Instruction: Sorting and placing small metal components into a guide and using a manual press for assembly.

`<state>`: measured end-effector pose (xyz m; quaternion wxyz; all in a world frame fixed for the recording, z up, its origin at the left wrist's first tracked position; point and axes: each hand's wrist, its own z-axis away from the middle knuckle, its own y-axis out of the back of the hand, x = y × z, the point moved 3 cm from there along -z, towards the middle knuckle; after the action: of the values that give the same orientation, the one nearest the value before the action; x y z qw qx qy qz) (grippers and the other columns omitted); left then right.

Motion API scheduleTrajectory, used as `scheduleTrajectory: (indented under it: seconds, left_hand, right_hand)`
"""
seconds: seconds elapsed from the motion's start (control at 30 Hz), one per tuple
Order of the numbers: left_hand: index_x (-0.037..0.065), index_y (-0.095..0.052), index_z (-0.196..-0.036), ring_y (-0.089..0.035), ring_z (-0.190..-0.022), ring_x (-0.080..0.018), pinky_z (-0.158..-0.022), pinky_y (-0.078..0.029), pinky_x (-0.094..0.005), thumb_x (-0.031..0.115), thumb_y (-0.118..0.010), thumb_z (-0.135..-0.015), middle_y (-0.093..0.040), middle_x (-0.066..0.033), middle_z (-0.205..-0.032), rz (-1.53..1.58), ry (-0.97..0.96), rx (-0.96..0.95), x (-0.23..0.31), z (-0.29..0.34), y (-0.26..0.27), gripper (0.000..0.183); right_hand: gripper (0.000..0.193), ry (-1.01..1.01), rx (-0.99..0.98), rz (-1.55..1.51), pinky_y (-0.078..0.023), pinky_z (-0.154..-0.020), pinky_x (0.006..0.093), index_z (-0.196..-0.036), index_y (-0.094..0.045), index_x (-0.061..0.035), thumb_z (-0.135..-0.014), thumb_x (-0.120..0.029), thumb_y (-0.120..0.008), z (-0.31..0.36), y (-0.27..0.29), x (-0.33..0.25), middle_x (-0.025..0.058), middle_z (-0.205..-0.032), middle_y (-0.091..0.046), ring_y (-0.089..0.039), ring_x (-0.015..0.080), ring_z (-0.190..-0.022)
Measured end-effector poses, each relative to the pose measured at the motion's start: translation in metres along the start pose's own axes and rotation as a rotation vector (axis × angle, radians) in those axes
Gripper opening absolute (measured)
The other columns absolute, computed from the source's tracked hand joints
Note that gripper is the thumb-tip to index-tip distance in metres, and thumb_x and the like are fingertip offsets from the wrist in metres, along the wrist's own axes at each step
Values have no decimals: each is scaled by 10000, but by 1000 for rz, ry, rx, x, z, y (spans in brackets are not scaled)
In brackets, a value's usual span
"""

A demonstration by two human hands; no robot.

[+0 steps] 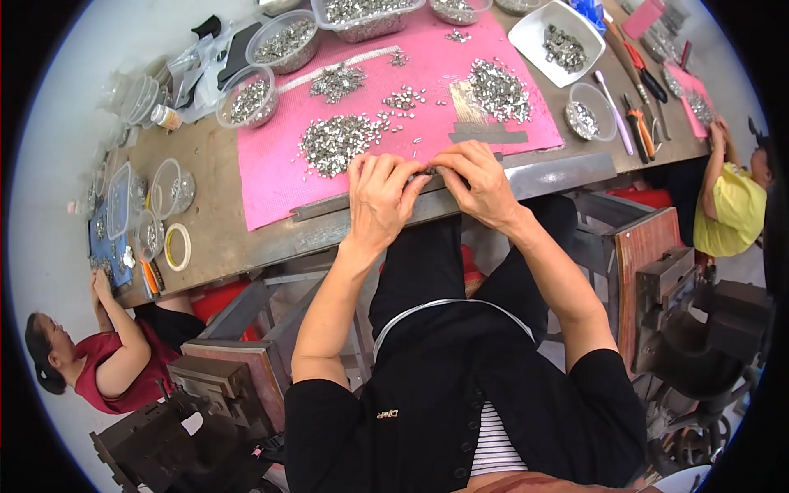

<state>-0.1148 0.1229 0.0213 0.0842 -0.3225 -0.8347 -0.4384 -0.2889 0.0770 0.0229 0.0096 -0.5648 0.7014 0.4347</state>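
Observation:
At the front edge of a pink mat (271, 185), my left hand (380, 195) and my right hand (479, 182) meet with thumbs and fingertips pinched together. Between them is a small dark piece (429, 171), mostly covered by the fingers and too small to name. Just beyond my left hand lies a large heap of small silvery metal pieces (335, 145). Another heap of such metal pieces (499, 92) spreads past my right hand, beside a bare tan patch. Smaller clusters (403, 99) lie between the two heaps.
Clear plastic tubs (248, 97) of metal pieces and a white square bowl (534, 34) ring the mat. Pliers (638, 131) and a lilac toothbrush-like stick (612, 107) lie at right. A tape roll (176, 247) sits at left. Co-workers sit at both sides, near dark machines (222, 390).

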Motion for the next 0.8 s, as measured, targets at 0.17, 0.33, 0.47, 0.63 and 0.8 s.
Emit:
scheduleTrajectory:
  seconds: [0.17,0.33,0.47,0.63,0.8]
  left_hand:
    - [106,-722,-974,-570,-865,-243,-914,-393,-416,188,-784,-823,-601,-39,-874,-21,-12,21,1,0,-3,183]
    - [106,-731,-962,-569,-855,-248,-875,-407,-406,182,-790,-815,-601,-47,-873,-18,-10,46,1,0,-3,175]
    - [105,-734,-964,-572,-846,-251,-844,-420,-401,176,-796,-806,-603,-48,-871,8,-16,62,-1,1,-4,184]
    - [97,-735,-950,-578,-839,-257,-806,-442,-396,165,-803,-793,-609,-52,-873,11,-8,88,-2,2,-4,184]
    - [85,-732,-944,-580,-844,-271,-798,-455,-405,146,-805,-785,-609,-61,-872,44,-8,89,-1,3,-3,186]
  right_hand:
    - [139,-16,0,129,-489,-784,409,-992,-717,-34,-859,-18,-682,-34,1,27,120,-915,-641,-626,312,-853]
    - [121,-41,-75,183,-491,-802,424,-975,-737,-53,-884,-106,-676,-66,-25,54,119,-897,-630,-622,322,-884]
    - [97,-27,-132,288,-467,-840,430,-936,-723,-61,-873,-124,-685,-71,-33,55,106,-883,-621,-615,304,-895]
    - [78,17,-139,310,-430,-831,430,-882,-679,-53,-852,-125,-685,-73,-37,54,90,-881,-621,-612,295,-896]
    - [76,-14,-164,255,-424,-812,429,-876,-675,-57,-846,-126,-689,-63,-37,44,90,-875,-618,-611,295,-893]
